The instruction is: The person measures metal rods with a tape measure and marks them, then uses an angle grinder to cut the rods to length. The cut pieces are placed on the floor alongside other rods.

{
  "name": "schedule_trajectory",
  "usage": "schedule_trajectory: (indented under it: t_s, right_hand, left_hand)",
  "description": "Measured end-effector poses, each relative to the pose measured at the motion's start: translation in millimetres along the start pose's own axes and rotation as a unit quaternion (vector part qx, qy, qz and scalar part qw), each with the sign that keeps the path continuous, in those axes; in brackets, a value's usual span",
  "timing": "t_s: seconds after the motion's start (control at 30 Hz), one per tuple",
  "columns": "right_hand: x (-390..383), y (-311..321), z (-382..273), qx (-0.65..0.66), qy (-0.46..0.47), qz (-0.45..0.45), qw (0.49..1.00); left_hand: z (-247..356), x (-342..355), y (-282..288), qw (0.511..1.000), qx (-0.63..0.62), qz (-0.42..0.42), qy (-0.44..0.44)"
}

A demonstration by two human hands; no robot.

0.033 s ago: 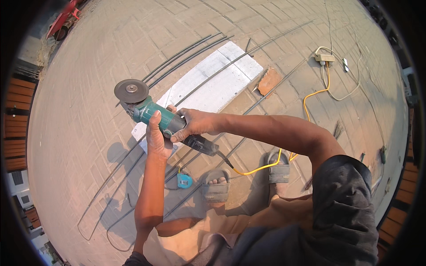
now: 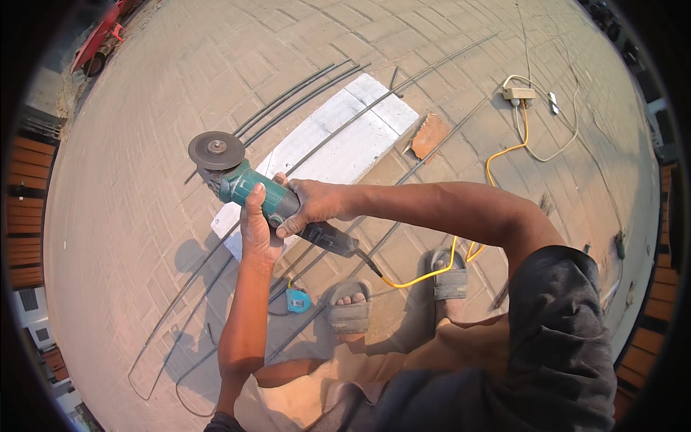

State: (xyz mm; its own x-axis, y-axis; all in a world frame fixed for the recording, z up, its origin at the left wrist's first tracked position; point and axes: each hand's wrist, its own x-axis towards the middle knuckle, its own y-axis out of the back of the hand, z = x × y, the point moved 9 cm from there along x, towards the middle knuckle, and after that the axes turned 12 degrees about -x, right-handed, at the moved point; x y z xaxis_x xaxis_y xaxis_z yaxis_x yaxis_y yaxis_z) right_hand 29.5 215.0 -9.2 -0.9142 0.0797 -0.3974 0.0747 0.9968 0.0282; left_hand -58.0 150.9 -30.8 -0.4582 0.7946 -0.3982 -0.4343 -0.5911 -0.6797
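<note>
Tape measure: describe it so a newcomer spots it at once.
From the green angle grinder, look lower, to the paving just left of the left sandal. There, among thin dark rods, is the tape measure: small, rounded and bright blue, unlike those rods and the grey sandal.

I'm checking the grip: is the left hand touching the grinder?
Touching. The head view shows the left hand pressed against the grinder, directly on its green casing, with no gap.

Bright daylight from the right throws shadows toward the left edge of the paving (image 2: 108,237) and makes the white board (image 2: 360,144) gleam. The hands (image 2: 309,204) and grinder (image 2: 241,180) look sharp, while fisheye distortion bows the paving's outer edges inside a black rim.
</note>
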Motion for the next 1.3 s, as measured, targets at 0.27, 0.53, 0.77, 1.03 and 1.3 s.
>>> schedule_trajectory:
  t_s: [0.27,0.53,0.77,1.03,1.3]
  right_hand:
    - [-121.3,121.7,3.9,-0.058,-0.044,0.204,0.976]
    - [-303.6,203.1,141.7,-0.036,-0.137,0.442,0.886]
    - [-350.4,208.3,261.6,-0.033,-0.226,0.509,0.83]
    - [-347.1,197.4,309.9,-0.06,-0.26,0.529,0.805]
    - [-334.8,195.6,315.0,-0.051,-0.293,0.482,0.824]
  left_hand:
    - [-81.7,28.2,-136.3,0.955,0.188,-0.173,0.149]
    - [-84.0,110.1,-140.3,0.615,0.741,-0.256,-0.082]
    - [-128.5,210.3,-220.8,0.46,0.81,-0.266,-0.247]
    - [-213.7,281.9,-282.8,0.45,0.853,-0.194,-0.182]
    - [-239.2,288.9,-294.5,0.343,0.876,-0.18,-0.288]
